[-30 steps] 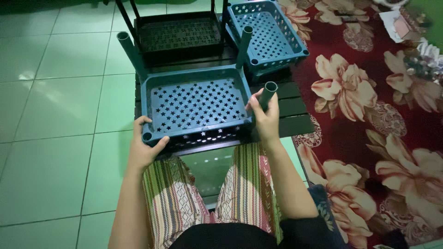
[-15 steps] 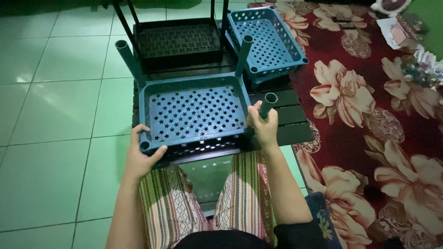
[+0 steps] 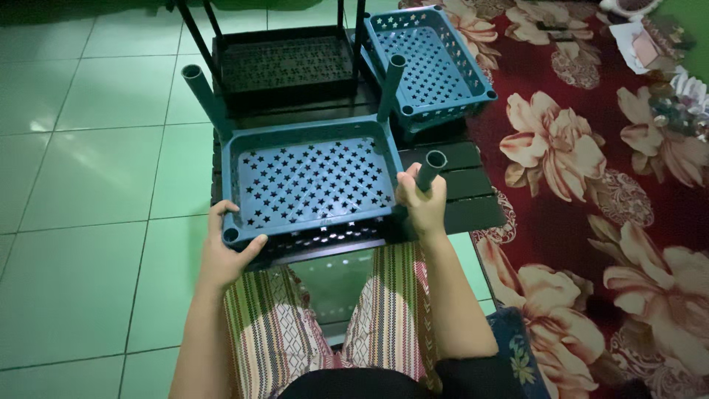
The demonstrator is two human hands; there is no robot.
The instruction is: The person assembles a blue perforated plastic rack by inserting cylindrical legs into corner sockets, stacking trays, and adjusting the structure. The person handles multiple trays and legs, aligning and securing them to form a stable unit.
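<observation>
My left hand [image 3: 225, 255] grips the near left corner of the blue star-perforated tray [image 3: 310, 185], thumb on its rim beside an empty corner socket [image 3: 231, 236]. The tray rests on the low dark surface [image 3: 473, 188] just ahead of my hands. Beyond my left hand, a leg tube [image 3: 203, 96] stands in the far left corner; a second tube [image 3: 391, 85] stands in the far right corner. My right hand [image 3: 422, 207] is clenched round a third tube [image 3: 430, 168] at the near right corner; whether it is seated I cannot tell. As I judge it, two legs are fitted, one is in hand, one socket remains open. Beyond my right hand lies a second blue tray [image 3: 436, 63]; to its right, the floral rug [image 3: 591, 185].
</observation>
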